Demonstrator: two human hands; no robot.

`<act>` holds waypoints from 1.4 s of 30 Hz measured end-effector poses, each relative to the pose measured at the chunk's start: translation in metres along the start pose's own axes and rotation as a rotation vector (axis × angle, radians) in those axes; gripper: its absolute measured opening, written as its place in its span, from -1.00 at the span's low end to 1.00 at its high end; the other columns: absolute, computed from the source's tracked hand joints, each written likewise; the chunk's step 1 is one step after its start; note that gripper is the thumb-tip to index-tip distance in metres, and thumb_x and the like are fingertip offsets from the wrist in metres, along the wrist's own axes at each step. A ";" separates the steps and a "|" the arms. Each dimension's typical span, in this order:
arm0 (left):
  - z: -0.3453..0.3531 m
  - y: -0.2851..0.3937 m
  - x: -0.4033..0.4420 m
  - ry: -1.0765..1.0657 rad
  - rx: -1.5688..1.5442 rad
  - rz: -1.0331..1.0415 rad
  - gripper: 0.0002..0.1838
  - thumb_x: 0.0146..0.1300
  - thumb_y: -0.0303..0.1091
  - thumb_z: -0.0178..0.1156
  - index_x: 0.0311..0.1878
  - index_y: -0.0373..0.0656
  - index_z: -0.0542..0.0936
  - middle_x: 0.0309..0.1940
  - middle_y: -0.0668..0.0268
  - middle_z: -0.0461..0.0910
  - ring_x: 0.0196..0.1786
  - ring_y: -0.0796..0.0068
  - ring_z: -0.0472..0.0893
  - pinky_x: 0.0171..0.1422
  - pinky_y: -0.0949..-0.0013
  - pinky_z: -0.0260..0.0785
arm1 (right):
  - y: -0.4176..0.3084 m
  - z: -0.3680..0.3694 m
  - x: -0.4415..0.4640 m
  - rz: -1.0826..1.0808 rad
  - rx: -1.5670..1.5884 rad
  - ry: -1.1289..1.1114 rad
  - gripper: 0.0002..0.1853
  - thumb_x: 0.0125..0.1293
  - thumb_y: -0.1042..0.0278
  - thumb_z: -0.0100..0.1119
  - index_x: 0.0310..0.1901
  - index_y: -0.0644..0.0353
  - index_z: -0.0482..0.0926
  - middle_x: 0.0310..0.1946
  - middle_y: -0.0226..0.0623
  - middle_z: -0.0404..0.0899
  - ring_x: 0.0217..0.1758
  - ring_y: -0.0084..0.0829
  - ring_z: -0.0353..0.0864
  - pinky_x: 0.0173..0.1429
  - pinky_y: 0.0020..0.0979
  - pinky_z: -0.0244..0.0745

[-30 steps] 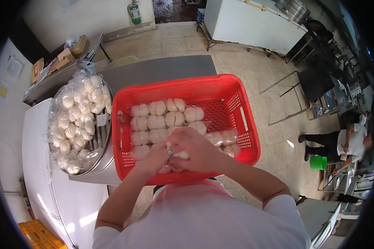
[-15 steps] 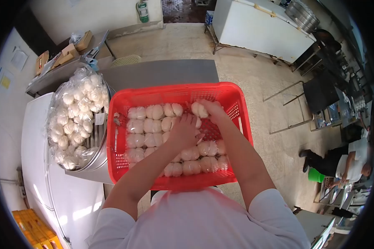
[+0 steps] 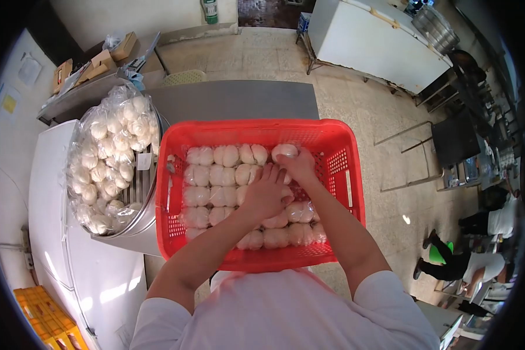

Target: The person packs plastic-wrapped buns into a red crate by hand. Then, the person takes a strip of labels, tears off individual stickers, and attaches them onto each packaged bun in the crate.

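Observation:
Rows of pale, round buns (image 3: 210, 175) in clear plastic wrap fill much of a red plastic crate (image 3: 256, 129). My right hand (image 3: 298, 166) grips a wrapped pack of buns (image 3: 285, 151) at the far row, right of the others. The left hand (image 3: 267, 191) lies over buns in the middle of the crate, fingers spread and thumb apart, partly hiding what is beneath it. Perforated crate floor shows beside my right wrist.
Left of the crate, a large clear bag of buns (image 3: 108, 154) sits on a round metal steamer (image 3: 147, 192). A grey table (image 3: 233, 99) supports the crate. A white chest freezer (image 3: 373, 44) stands beyond. Two people work at far right, one a person in white (image 3: 485, 266).
The right hand has shifted slightly on its pack at the far row, thumb now across it. My left hand stays over the middle buns. The view has shifted a little; a second person shows at right.

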State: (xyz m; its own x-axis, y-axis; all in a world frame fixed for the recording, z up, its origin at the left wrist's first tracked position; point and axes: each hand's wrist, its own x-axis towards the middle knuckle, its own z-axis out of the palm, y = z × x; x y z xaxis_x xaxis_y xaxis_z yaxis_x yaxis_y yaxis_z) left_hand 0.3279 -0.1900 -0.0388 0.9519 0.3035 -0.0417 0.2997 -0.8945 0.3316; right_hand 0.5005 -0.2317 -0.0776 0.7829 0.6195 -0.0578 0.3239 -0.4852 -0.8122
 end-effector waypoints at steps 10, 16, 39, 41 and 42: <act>-0.004 -0.002 -0.004 -0.027 -0.006 0.003 -0.09 0.37 0.16 0.19 0.53 -0.37 0.22 0.55 -0.11 0.20 0.63 -0.05 0.13 0.70 -0.03 -0.03 | 0.021 0.013 0.017 0.179 0.038 -0.211 -0.33 0.40 -0.25 0.21 0.02 0.38 0.71 -0.15 0.03 0.76 -0.02 -0.17 0.75 0.13 -0.21 0.57; -0.011 -0.008 -0.006 -0.008 -0.069 0.026 -0.12 0.32 0.05 0.29 0.50 -0.38 0.26 0.53 -0.11 0.24 0.61 -0.05 0.18 0.67 -0.05 0.04 | 0.021 0.014 0.025 0.112 -0.200 -0.185 -0.33 0.47 -0.28 0.11 0.10 0.29 0.70 -0.21 -0.08 0.74 -0.09 -0.27 0.73 0.05 -0.21 0.62; -0.134 -0.103 -0.219 0.506 -0.460 -0.062 -0.42 0.10 -0.31 0.51 0.21 -0.22 0.61 0.27 0.05 0.56 0.36 -0.03 0.50 0.43 0.01 0.39 | -0.035 0.014 -0.014 0.234 0.093 -0.379 -0.18 0.42 -0.05 0.27 0.50 0.38 0.27 0.39 0.08 0.45 0.46 -0.13 0.43 0.46 -0.16 0.34; -0.153 -0.133 -0.241 0.624 -0.250 -0.201 -0.41 0.08 -0.29 0.52 0.21 -0.20 0.61 0.29 0.05 0.54 0.37 -0.04 0.48 0.44 0.01 0.38 | -0.051 0.010 -0.022 0.084 -0.094 -0.292 -0.19 0.40 -0.01 0.29 0.49 0.39 0.26 0.37 0.10 0.46 0.44 -0.08 0.45 0.42 -0.11 0.39; -0.162 -0.147 -0.255 0.677 -0.145 -0.266 -0.40 0.07 -0.29 0.52 0.21 -0.19 0.61 0.30 0.05 0.53 0.38 -0.04 0.47 0.45 0.01 0.37 | -0.061 0.009 -0.026 0.022 -0.175 -0.242 -0.20 0.39 0.03 0.30 0.47 0.40 0.28 0.36 0.11 0.47 0.43 -0.06 0.46 0.41 -0.11 0.40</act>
State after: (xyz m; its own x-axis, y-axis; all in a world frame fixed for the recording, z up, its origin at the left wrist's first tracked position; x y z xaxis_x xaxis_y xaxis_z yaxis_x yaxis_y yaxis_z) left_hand 0.0312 -0.0827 0.0760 0.5868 0.6822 0.4362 0.4590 -0.7240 0.5149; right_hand 0.4554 -0.2126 -0.0316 0.6481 0.7265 -0.2283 0.4113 -0.5862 -0.6980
